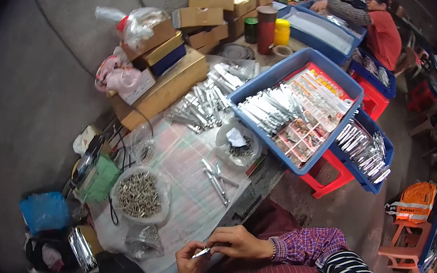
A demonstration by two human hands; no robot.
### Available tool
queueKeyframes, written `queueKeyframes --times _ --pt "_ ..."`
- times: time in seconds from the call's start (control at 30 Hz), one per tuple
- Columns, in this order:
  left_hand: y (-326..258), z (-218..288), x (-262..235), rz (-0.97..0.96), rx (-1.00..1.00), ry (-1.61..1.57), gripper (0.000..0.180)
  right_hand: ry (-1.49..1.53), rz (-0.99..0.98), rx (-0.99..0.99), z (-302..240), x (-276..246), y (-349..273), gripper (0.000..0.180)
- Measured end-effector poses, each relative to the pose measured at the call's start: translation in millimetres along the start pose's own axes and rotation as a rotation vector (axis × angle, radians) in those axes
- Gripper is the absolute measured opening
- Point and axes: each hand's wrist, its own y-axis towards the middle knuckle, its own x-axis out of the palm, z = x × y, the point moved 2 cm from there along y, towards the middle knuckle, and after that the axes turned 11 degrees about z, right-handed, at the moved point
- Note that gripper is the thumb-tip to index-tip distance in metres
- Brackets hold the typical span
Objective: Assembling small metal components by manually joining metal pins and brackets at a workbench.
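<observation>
At the table's near edge, my left hand (pixel 188 268) is closed around a small, slim silver metal piece (pixel 201 253). My right hand (pixel 240 242) meets it from the right, fingers pinched together at the piece's upper end; anything smaller between those fingertips is hidden. Just beyond my hands lie a few long silver metal pieces (pixel 216 181) on the cloth-covered table. Left of them stands a plastic-lined bowl (pixel 166 199) full of small metal pins or screws (pixel 139 194). A clear bag (pixel 145 242) with small parts sits close to my left hand.
A blue tray (pixel 312 58) with silver pieces and a red-and-white sheet rests at the right, over a red stool (pixel 329 176). More silver pieces (pixel 207 99) are heaped beside a wooden box (pixel 172 89). Cardboard boxes (pixel 203 18) stand behind. Another person (pixel 383 37) sits at far right.
</observation>
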Motion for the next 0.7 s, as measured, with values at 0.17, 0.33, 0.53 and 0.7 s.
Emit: queueKeyframes --times 0.17,0.33,0.53,0.7 --pt "6.2 -9.0 -9.0 0.021 0.093 0.228 0.027 -0.192 0.019 -0.146 -5.3 -2.9 8.6 0.019" --pt "13.8 -7.7 -2.1 -0.037 0.173 0.117 0.024 -0.282 0.042 -0.154 -6.0 -1.8 15.3 0.022" --pt "10.6 -0.5 -3.6 -0.07 0.072 0.042 0.009 -0.273 -0.039 -0.127 -9.2 5.2 15.6 0.025" --pt "13.8 -3.7 -12.0 -0.15 0.132 0.032 0.004 -0.239 -0.065 -0.087 -11.7 8.5 14.2 0.023"
